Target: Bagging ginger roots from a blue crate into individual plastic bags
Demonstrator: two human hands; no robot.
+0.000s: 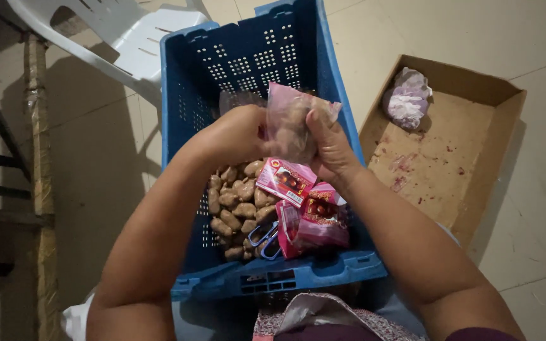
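The light on my work is dim and warm, falling from above and a little to the right. The pale floor [538, 57] at upper right is the brightest part. The left edge sinks into deep shadow. The white chair [127, 38] throws a soft shadow on the tiles. The clear bag [295, 123] in my hands is slightly smeared and catches a faint sheen. Lines bend outward near the corners.
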